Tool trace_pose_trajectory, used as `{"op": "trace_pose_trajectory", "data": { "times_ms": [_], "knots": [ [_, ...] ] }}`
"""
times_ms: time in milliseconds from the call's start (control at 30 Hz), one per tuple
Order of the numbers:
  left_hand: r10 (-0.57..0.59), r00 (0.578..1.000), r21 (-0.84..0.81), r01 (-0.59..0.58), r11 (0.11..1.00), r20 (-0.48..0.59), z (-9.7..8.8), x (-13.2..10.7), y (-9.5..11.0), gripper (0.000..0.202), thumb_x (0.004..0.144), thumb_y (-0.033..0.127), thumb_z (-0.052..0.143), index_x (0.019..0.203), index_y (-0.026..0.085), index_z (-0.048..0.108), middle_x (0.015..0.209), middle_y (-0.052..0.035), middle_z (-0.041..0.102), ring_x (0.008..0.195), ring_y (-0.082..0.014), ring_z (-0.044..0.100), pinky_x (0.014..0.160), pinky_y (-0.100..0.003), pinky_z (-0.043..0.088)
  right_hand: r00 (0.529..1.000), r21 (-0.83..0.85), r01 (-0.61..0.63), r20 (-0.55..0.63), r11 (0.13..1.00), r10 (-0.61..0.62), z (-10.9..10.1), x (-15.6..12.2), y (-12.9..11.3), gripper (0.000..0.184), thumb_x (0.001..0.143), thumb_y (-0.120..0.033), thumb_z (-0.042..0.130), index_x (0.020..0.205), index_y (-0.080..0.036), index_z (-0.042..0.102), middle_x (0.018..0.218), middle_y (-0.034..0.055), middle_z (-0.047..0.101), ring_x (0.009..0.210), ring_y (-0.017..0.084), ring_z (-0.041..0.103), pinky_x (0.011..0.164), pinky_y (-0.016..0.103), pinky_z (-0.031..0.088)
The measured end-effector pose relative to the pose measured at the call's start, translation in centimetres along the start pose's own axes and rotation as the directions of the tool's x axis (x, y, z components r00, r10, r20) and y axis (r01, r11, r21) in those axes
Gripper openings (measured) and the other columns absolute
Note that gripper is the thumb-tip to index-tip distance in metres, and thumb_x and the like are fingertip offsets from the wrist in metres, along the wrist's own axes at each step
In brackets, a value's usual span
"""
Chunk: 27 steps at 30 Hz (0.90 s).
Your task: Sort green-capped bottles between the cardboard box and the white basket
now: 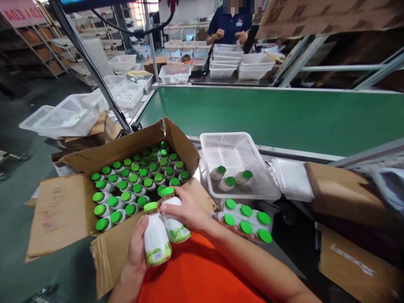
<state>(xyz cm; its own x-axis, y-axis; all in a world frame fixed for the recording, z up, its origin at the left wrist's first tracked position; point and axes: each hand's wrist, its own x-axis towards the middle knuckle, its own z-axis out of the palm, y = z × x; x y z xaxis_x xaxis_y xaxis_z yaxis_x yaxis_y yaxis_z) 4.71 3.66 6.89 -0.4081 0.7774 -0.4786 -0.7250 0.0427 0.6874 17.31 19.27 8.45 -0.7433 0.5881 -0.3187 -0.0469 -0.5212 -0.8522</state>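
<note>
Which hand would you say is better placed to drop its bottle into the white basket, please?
Right, probably. The right hand holds its bottle on the side nearer the white basket. The left hand grips the other bottle farther off, above the carton flap.

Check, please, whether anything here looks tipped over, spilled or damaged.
Three bottles lie on their sides in the white basket, while those in the cardboard box stand upright. No spill or damage shows.
</note>
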Motion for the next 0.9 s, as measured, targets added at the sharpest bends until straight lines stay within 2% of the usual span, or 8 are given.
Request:
{"op": "trace_pose_trajectory", "data": {
  "times_ms": [100, 233, 300, 400, 533, 667, 800, 900],
  "knots": [
    [-0.029, 1.0, 0.004, 0.029, 1.0, 0.004, 0.6, -0.1, 0.6, 0.06, 0.081, 0.049, 0.107, 0.119, 0.011, 0.079, 0.125, -0.0223, 0.072, 0.108, -0.0361, 0.074, 0.091, -0.038, 0.069, 1.0, -0.03, -0.016, -0.003, 0.999, 0.015, 0.0, -0.3, -0.4, 0.076, 0.068, -0.056, 0.094, 0.124, -0.014, 0.065, 0.107, 0.0082, 0.072, 0.089, 0.018, 0.063, 0.077, 0.03, 0.052],
    [-0.068, 0.997, -0.032, 0.069, 0.997, 0.025, 0.1, -0.3, 1.2, 0.049, 0.08, 0.043, 0.108, 0.113, 0.018, 0.081, 0.118, -0.0137, 0.076, 0.104, -0.0306, 0.076, 0.089, -0.032, 0.069, 0.999, -0.05, -0.046, -0.024, 0.998, 0.045, 0.4, -0.7, -1.6, 0.089, 0.058, -0.061, 0.098, 0.126, -0.013, 0.066, 0.109, 0.0085, 0.072, 0.09, 0.018, 0.062, 0.078, 0.03, 0.051],
    [-0.091, 0.995, -0.049, 0.093, 0.994, 0.035, -0.4, -0.2, 1.3, 0.045, 0.084, 0.039, 0.104, 0.116, 0.017, 0.08, 0.119, -0.0116, 0.076, 0.104, -0.0287, 0.076, 0.091, -0.03, 0.068, 0.998, -0.058, -0.05, -0.038, 0.997, 0.047, 0.6, -0.9, -2.0, 0.093, 0.055, -0.062, 0.1, 0.126, -0.013, 0.066, 0.109, 0.0077, 0.071, 0.091, 0.018, 0.061, 0.079, 0.03, 0.05],
    [-0.121, 0.992, -0.096, 0.125, 0.988, 0.045, -0.3, 0.1, 1.3, 0.05, 0.094, 0.045, 0.094, 0.128, 0.014, 0.074, 0.122, -0.0138, 0.074, 0.111, -0.0339, 0.074, 0.101, -0.038, 0.068, 0.998, -0.055, -0.054, -0.043, 0.997, 0.051, 0.7, -1.2, -2.4, 0.095, 0.053, -0.061, 0.102, 0.127, -0.014, 0.066, 0.11, 0.0069, 0.072, 0.095, 0.019, 0.063, 0.084, 0.031, 0.051],
    [-0.145, 0.985, -0.137, 0.157, 0.978, 0.088, 1.7, 0.6, 1.0, 0.067, 0.095, 0.065, 0.085, 0.134, 0.013, 0.068, 0.124, -0.0183, 0.072, 0.119, -0.0416, 0.071, 0.107, -0.049, 0.066, 0.999, -0.064, -0.034, -0.037, 0.997, 0.031, 0.6, -1.3, -2.2, 0.089, 0.056, -0.059, 0.102, 0.126, -0.016, 0.067, 0.112, 0.0069, 0.073, 0.097, 0.02, 0.064, 0.086, 0.032, 0.052],
    [-0.123, 0.985, -0.099, 0.135, 0.986, 0.123, 2.8, 0.6, 0.7, 0.071, 0.095, 0.071, 0.083, 0.134, 0.013, 0.067, 0.123, -0.0184, 0.071, 0.118, -0.0414, 0.071, 0.105, -0.049, 0.066, 0.999, -0.054, -0.036, -0.032, 0.998, 0.034, 0.7, -1.1, -2.0, 0.093, 0.056, -0.06, 0.102, 0.129, -0.015, 0.066, 0.116, 0.008, 0.073, 0.099, 0.021, 0.065, 0.088, 0.033, 0.053],
    [-0.072, 0.992, -0.045, 0.077, 0.996, 0.104, 2.1, 0.1, 1.1, 0.068, 0.098, 0.068, 0.083, 0.134, 0.013, 0.067, 0.121, -0.0175, 0.072, 0.115, -0.0396, 0.072, 0.102, -0.047, 0.067, 0.999, -0.06, -0.031, -0.032, 0.998, 0.029, 0.7, -1.2, -2.2, 0.091, 0.059, -0.06, 0.099, 0.13, -0.014, 0.064, 0.114, 0.0083, 0.073, 0.096, 0.02, 0.064, 0.085, 0.032, 0.052],
    [-0.031, 0.996, 0.008, 0.03, 1.0, 0.079, 1.4, -0.3, 1.3, 0.065, 0.093, 0.06, 0.094, 0.13, 0.012, 0.07, 0.12, -0.0183, 0.073, 0.109, -0.0363, 0.074, 0.094, -0.041, 0.067, 0.999, -0.048, -0.036, -0.026, 0.998, 0.034, 0.7, -1.4, -2.5, 0.094, 0.06, -0.059, 0.096, 0.134, -0.013, 0.062, 0.109, 0.0063, 0.072, 0.092, 0.018, 0.062, 0.082, 0.031, 0.051]
  ]
}}
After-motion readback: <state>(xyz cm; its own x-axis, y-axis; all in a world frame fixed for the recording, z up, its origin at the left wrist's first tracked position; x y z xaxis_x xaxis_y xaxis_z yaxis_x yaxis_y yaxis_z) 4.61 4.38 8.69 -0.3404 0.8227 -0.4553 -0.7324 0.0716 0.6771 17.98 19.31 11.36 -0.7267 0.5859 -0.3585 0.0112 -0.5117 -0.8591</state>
